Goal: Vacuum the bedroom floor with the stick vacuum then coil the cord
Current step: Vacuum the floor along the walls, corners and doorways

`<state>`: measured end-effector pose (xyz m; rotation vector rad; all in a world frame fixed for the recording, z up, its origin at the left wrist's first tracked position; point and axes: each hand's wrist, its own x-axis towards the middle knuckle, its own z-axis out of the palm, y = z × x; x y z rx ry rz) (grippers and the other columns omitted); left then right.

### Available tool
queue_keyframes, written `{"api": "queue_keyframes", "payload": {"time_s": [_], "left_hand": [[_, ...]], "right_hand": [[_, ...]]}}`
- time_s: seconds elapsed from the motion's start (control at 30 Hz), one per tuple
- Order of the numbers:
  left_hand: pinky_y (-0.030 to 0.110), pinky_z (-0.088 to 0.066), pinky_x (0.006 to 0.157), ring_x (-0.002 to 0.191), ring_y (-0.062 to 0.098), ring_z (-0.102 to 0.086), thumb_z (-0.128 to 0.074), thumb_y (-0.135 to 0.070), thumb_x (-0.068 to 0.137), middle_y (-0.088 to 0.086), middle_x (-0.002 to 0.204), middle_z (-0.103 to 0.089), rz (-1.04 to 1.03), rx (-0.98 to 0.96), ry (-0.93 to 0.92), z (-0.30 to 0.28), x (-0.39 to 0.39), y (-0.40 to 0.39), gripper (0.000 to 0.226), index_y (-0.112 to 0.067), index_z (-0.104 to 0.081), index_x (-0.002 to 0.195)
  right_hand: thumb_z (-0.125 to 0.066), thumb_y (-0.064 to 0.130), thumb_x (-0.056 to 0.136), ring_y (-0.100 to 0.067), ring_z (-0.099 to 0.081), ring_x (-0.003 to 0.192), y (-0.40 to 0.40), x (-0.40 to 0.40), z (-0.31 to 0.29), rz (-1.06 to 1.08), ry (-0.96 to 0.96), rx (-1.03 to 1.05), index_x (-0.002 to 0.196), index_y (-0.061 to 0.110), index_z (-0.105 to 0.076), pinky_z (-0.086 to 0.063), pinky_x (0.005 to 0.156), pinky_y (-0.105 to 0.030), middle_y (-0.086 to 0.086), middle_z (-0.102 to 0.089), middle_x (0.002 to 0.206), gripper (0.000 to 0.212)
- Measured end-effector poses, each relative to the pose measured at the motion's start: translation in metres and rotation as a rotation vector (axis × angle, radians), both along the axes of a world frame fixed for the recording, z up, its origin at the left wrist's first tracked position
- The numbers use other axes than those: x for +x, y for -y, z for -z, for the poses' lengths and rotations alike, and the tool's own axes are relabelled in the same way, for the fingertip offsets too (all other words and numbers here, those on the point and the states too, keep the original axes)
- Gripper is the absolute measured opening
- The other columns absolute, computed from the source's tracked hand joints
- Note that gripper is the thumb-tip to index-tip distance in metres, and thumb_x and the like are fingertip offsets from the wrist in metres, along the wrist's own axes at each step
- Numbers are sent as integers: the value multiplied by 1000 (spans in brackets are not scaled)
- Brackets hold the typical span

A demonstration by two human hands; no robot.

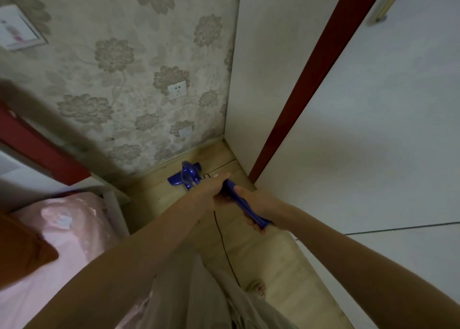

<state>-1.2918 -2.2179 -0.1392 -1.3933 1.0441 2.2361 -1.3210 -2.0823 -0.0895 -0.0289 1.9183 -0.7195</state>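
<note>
A blue stick vacuum (189,175) stands on the wooden floor (263,256), its head close to the skirting in the corner. Both hands hold its blue handle. My left hand (211,188) grips the upper part of the handle, with one finger stretched forward along it. My right hand (251,204) is wrapped round the handle's rear end. A thin black cord (224,244) runs from under the hands back across the floor toward my legs.
Floral wallpaper with a white socket (177,90) faces me. A white wardrobe side with dark red trim (311,84) closes the right. A bed with pink bedding (62,241) lies at the left. My bare foot (257,289) stands on the floor.
</note>
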Motion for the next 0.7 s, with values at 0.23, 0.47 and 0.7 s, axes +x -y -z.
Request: {"api": "queue_keyframes", "payload": {"time_s": [0.23, 0.47, 0.7], "left_hand": [[35, -53, 60, 74, 22, -62, -57, -18, 95, 11, 85, -61, 9, -162, 42, 16, -4, 22, 12, -8, -53, 97], [36, -53, 62, 74, 21, -60, -57, -17, 93, 10, 84, -60, 30, -150, 35, 9, 2, 34, 18, -12, -52, 110], [35, -54, 64, 82, 22, -61, -60, -19, 93, 11, 92, -61, 25, -59, -12, 12, 8, 59, 13, -8, -55, 98]], "right_hand": [[-33, 62, 97, -18, -53, 59, 33, 4, 29, 13, -1, -25, 80, 14, -52, -44, 58, -30, -8, -57, 75, 55], [-28, 57, 100, -14, -50, 56, 43, 13, 14, -2, 6, -76, 78, 16, -48, -42, 51, -25, -5, -53, 72, 50], [-31, 55, 101, -12, -49, 53, 60, 12, -3, 20, -1, -94, 79, 16, -46, -41, 52, -23, -3, -52, 69, 47]]}}
